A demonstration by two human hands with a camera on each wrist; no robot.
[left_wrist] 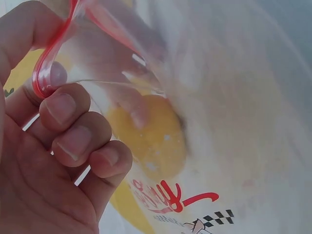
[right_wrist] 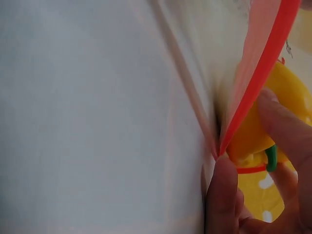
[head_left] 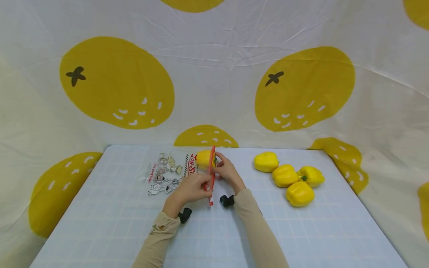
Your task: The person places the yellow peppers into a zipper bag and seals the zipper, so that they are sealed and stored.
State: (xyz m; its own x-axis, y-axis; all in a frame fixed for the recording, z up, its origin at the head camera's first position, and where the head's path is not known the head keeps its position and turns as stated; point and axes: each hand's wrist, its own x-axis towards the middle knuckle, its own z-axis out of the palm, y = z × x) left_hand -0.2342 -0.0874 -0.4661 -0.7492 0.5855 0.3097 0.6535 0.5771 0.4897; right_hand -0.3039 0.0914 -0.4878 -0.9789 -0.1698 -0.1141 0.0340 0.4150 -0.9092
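Bench: carrying everything, its pale checked cloth showing on both sides of the beige sleeves
Backdrop: hanging behind the bench, whitish, bearing large yellow fruit prints
Loose peppers: four of them lying in a cluster to the right, touching or nearly so, well apart from both hands
Black wrist pieces: sitting one at each wrist
Clear bag: stretching out to the left, showing cartoon figures and red lettering, its mouth facing right
Red strip: edging the bag's mouth and, in the head view, crossing in front of the pepper's stem end
Left hand: pinching the red strip, its other fingers curling inward, and hiding part of the bag from the head view
Yellow pepper: sitting at the bag's mouth, its body showing through the plastic, beyond the left hand and just left of the right hand
Green stem: pointing out toward the right hand
Right hand: curving round the pepper's stem end, one finger pressing its side, the thumb touching the red strip
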